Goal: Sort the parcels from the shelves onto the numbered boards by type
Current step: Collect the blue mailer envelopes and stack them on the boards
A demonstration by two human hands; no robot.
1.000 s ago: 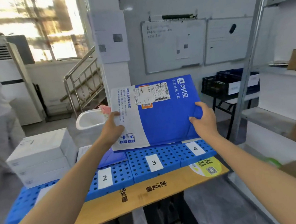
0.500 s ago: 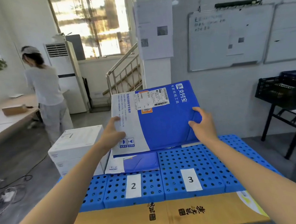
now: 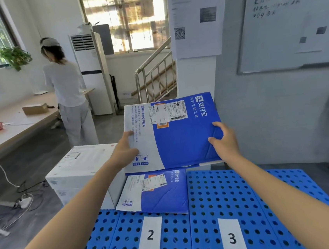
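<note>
Placement step of the sort, judged from the layout: a blue-and-white flat parcel (image 3: 172, 131) is held in the air, label side up and near level, above the far end of board 2 (image 3: 171, 235), on which a matching parcel (image 3: 154, 192) lies flat. Both arms reach forward, almost straight. The left hand (image 3: 124, 150) grasps the parcel's white left edge, thumb on the top face and the other fingers hidden beneath; the right hand (image 3: 225, 140) grasps the blue lower right corner in the same way. The held parcel hangs just over the lying one without touching it, and its right part overhangs the seam with board 3 (image 3: 218, 195), which carries nothing in view. A stack of white boxes (image 3: 79, 169) stands just left of board 2. Since the two parcels look alike, the next move probably calls for lowering the held one squarely onto its match, shifted slightly left and toward the person, then letting go with both hands together.
</note>
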